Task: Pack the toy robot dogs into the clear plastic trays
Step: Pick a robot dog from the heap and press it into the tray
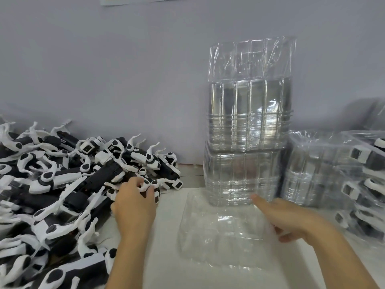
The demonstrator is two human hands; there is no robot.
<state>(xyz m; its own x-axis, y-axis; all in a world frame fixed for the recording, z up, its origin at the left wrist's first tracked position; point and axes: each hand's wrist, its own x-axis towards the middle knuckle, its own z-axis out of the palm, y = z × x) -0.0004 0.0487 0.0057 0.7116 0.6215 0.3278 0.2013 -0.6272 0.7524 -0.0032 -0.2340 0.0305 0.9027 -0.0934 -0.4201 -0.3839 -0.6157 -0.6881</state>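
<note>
My left hand [134, 202] reaches into the near edge of the dog pile [62, 184], which covers the left side of the table [166, 268]. Its fingers [149, 189] are curled down over one dog [153, 185], a white-legged one lying at the right fringe of the heap, and they close round its white leg parts; my thumb is hidden under the hand, so I cannot tell how firm the hold is.

My right hand [285, 217] lies over the right edge of an empty tray [220, 230] that sits flat on the table straight in front of me. The fingers are nearly straight and held close together, the index pointing toward the tray stack [248, 126] and stopping just short of its base. The thumb [288, 237] is tucked beneath, at the tray's right rim, and seems to pinch that rim against the fingers, though the clear plastic and motion blur make the contact hard to read.

The stack stands upright against the wall [125, 69], wrapped in loose film at the top. To its right, at the table's far right, filled trays [358, 184] are heaped, with black and white dogs showing through the plastic.
</note>
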